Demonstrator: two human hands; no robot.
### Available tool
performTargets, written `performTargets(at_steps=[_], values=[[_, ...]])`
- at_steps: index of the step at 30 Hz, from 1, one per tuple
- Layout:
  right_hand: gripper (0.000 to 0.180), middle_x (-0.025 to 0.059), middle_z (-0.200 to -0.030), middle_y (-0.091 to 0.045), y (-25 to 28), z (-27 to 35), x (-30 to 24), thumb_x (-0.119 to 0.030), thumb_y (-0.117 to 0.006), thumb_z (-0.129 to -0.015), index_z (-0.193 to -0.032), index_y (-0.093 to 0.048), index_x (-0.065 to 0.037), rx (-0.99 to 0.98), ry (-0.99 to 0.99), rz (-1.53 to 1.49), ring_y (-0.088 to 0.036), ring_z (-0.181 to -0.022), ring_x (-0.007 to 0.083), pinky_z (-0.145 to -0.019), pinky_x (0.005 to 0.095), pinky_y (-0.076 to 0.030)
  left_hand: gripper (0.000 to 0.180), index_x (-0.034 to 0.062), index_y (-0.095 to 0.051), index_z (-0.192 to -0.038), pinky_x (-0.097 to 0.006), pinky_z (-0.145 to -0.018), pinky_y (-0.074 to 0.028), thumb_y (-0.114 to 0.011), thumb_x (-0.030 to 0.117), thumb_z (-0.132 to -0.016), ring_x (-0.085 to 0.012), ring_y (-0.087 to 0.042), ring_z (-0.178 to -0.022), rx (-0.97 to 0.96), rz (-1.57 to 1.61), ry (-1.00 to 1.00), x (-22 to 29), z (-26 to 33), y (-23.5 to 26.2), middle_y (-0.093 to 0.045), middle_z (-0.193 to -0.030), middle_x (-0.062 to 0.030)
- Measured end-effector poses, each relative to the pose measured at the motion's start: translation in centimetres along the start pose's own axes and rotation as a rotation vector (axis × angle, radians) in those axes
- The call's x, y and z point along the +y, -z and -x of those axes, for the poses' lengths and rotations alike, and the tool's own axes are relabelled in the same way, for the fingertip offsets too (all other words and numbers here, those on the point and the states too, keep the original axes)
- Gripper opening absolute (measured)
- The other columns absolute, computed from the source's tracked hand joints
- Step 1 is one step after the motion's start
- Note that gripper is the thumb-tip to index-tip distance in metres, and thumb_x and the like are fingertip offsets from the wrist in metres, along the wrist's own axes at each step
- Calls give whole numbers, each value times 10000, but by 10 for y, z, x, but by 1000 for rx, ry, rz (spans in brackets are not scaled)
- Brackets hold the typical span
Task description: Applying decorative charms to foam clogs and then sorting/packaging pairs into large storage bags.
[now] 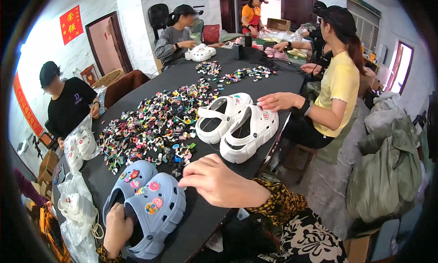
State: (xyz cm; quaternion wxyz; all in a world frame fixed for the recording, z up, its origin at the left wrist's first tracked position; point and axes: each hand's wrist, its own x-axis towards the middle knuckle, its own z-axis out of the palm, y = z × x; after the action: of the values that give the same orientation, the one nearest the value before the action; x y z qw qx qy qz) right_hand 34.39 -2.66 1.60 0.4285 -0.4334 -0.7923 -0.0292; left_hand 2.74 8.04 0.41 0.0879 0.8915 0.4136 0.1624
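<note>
A pair of blue clogs (155, 208) lies in front of me at the table's near edge, with colourful charms (154, 202) stuck on their toes. My left hand (117, 227) is closed on the blue clogs at the foot opening, its fingertips partly hidden inside. Just right of the nearer clog's toe, my right hand (221, 182) is in a pinch, thumb and fingers together. Whether anything small sits in that pinch is hidden. Beyond the blue clogs spreads a large heap of loose charms (153, 121) in many colours.
White clogs (248, 128) stand ahead right, near the hand of a person in yellow (340, 85). Bagged white clogs (75, 208) line the left edge of the dark table (214, 169). Several other people sit or stand around it. Green sacks (388, 172) lie at right.
</note>
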Motion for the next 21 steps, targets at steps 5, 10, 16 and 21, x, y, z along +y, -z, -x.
performTargets(at_steps=[5, 10, 16, 21], values=[[274, 50, -970, -557, 12, 17, -3, -2, -605, -728, -988, -624, -86, 15, -27, 3, -544, -934, 219, -837, 361, -361, 122, -43, -521, -743, -472, -667, -428, -592, 50, -707, -445, -531, -775, 7, 51, -40, 24, -17, 3, -549, -784, -233], [330, 46, -987, -562, 24, 30, -7, 11, -630, -713, -1032, -612, -70, 9, -46, 23, -538, -943, 213, -829, 367, -372, 105, -39, -537, -746, -468, -679, -434, -576, 53, -717, -426, -541, -779, 23, 94, -121, 57, -47, -7, -548, -798, -222], [343, 43, -998, -564, 42, 43, -10, 10, -632, -719, -1051, -611, -77, 19, -81, 38, -538, -931, 210, -839, 364, -369, 160, -33, -558, -750, -468, -704, -445, -620, 115, -747, -404, -545, -797, -55, 77, -204, 97, -70, -18, -557, -805, -201], [340, 33, -977, -579, 56, 66, -5, 13, -628, -726, -1051, -621, -88, 57, -153, 86, -549, -920, 197, -843, 355, -368, 157, -24, -553, -746, -464, -720, -452, -620, 118, -755, -390, -557, -822, -129, 46, -292, 122, -83, -32, -559, -809, -195]])
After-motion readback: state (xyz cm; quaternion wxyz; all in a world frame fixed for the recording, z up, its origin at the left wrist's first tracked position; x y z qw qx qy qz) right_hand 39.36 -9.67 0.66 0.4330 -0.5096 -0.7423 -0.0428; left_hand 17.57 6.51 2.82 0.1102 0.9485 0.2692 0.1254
